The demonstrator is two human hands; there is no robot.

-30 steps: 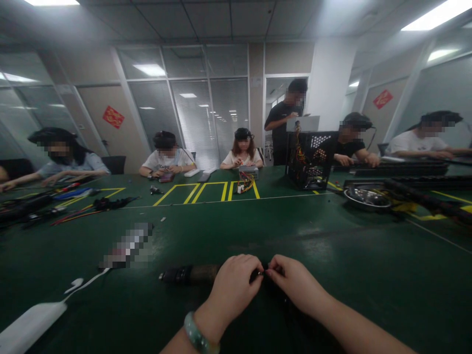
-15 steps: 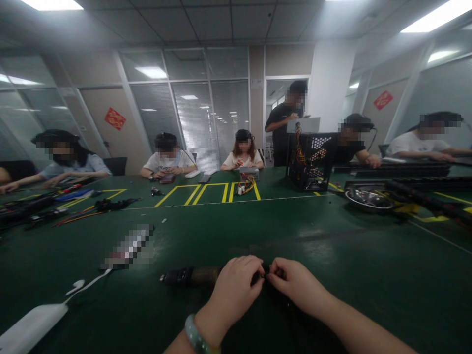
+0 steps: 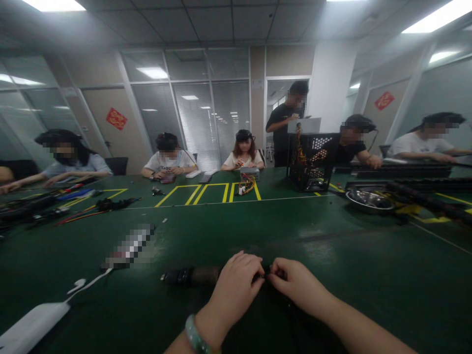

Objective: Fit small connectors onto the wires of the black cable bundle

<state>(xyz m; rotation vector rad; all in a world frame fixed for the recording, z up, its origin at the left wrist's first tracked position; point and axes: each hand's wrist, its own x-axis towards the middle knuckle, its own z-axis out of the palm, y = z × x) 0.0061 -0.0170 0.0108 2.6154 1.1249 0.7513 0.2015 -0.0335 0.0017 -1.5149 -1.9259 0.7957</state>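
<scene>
My left hand (image 3: 236, 282) and my right hand (image 3: 297, 284) meet fingertip to fingertip on the green table (image 3: 332, 255), low in the middle of the view. Both are closed in a pinch on a small dark part (image 3: 266, 275) that I cannot make out. A dark, brownish cylindrical tool (image 3: 191, 277) lies on the table just left of my left hand, its right end hidden under that hand. A green bangle (image 3: 193, 336) circles my left wrist.
A white cable and plug (image 3: 33, 322) lie at the near left, beside a blurred flat object (image 3: 127, 246). Farther off stand a black computer case (image 3: 309, 160), a metal bowl (image 3: 368, 199), loose wire bundles (image 3: 245, 184) and tools. Several people sit around the table.
My hands have stayed together on the small part, with only slight finger shifts. The view has tilted a little.
</scene>
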